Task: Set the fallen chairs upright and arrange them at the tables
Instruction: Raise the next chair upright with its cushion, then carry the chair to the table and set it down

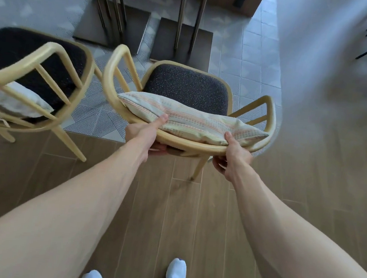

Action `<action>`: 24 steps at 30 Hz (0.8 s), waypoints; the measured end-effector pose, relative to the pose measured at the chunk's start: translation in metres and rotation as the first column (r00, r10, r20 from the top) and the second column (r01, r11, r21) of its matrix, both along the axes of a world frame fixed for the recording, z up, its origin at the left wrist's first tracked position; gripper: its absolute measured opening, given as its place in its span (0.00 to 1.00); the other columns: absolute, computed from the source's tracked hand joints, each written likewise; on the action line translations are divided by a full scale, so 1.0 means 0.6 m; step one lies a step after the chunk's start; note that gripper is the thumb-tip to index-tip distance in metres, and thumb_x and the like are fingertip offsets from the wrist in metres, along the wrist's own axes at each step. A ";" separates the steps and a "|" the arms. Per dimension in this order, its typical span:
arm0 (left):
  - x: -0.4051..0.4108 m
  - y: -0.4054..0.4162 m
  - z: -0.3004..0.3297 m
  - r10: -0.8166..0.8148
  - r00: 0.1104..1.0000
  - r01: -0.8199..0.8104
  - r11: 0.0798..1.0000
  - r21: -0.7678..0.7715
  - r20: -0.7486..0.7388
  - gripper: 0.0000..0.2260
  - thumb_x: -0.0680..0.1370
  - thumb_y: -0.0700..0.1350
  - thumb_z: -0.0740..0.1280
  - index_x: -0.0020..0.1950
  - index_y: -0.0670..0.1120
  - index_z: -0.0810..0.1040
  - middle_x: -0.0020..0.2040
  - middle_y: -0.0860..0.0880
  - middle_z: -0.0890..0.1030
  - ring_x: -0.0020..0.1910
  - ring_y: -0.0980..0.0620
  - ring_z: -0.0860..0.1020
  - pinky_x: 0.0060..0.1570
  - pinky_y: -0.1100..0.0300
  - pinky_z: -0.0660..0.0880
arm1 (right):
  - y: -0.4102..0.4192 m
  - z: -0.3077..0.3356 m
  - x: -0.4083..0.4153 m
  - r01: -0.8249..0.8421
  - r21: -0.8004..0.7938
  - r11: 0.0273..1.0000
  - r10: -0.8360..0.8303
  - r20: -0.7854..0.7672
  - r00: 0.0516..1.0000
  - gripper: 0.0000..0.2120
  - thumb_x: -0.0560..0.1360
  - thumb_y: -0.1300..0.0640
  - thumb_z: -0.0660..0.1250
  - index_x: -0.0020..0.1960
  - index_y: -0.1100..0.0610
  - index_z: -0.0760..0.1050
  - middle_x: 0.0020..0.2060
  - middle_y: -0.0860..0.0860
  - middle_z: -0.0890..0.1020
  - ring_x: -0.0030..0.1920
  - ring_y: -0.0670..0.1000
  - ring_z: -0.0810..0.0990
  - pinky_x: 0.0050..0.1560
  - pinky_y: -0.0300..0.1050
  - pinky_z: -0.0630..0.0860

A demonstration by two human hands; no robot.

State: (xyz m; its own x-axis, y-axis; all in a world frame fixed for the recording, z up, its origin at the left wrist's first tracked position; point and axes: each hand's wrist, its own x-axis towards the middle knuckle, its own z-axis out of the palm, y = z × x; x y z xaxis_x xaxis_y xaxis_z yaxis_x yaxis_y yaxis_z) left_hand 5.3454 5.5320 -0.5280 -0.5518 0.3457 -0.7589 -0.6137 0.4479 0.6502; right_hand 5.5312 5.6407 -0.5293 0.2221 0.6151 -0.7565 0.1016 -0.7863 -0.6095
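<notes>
A pale wooden chair with a dark speckled seat and a striped cushion against its curved backrest stands upright in the middle of the view. My left hand grips the back rail at its left, thumb on the cushion. My right hand grips the same rail at its right, thumb against the cushion. A second chair of the same kind stands upright at the left, with a pale cushion on it.
Two dark table bases with metal legs stand on the patterned tile just beyond the chairs. A blurred white wall or curtain fills the right side. Wooden floor lies under my feet.
</notes>
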 end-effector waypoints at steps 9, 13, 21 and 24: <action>0.075 -0.196 0.132 -0.847 0.318 0.696 0.513 -0.503 -0.425 0.25 0.78 0.64 0.64 0.68 0.49 0.71 0.64 0.52 0.75 0.57 0.55 0.76 0.55 0.57 0.73 | -0.118 0.131 0.108 -0.416 -0.062 0.907 0.411 -0.075 0.909 0.21 0.79 0.39 0.65 0.56 0.57 0.76 0.61 0.62 0.81 0.57 0.58 0.81 0.58 0.62 0.81; 0.078 -0.241 0.239 -0.866 0.185 0.655 0.461 -0.598 -0.465 0.21 0.79 0.60 0.65 0.67 0.50 0.71 0.66 0.53 0.75 0.62 0.56 0.74 0.59 0.58 0.73 | -0.133 0.238 0.135 -0.626 0.093 0.775 0.626 0.030 0.779 0.18 0.80 0.48 0.66 0.62 0.61 0.78 0.57 0.57 0.83 0.51 0.53 0.82 0.55 0.56 0.83; 0.056 -0.201 0.388 -0.725 0.116 0.598 0.597 -0.535 -0.679 0.19 0.80 0.51 0.68 0.67 0.45 0.72 0.65 0.47 0.75 0.65 0.50 0.74 0.67 0.50 0.72 | -0.096 0.406 0.088 -0.865 0.357 0.353 0.784 0.391 0.482 0.17 0.78 0.49 0.67 0.62 0.58 0.79 0.55 0.52 0.83 0.54 0.49 0.80 0.59 0.51 0.78; 0.036 -0.179 0.412 -0.730 0.049 0.612 0.562 -0.557 -0.682 0.19 0.80 0.51 0.67 0.68 0.45 0.71 0.66 0.48 0.74 0.65 0.49 0.74 0.67 0.49 0.72 | -0.080 0.412 0.066 -0.912 0.309 0.268 0.780 0.486 0.394 0.18 0.78 0.50 0.69 0.64 0.58 0.78 0.58 0.52 0.83 0.59 0.52 0.80 0.63 0.50 0.76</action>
State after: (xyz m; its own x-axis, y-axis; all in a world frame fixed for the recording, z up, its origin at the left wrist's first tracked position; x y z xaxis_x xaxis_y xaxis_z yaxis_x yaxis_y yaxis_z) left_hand 5.3671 5.4248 -0.2809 -0.4149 0.8927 -0.1761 0.7572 0.4461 0.4771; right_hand 5.5710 5.5924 -0.2823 -0.5580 0.7657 -0.3200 0.6896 0.2134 -0.6921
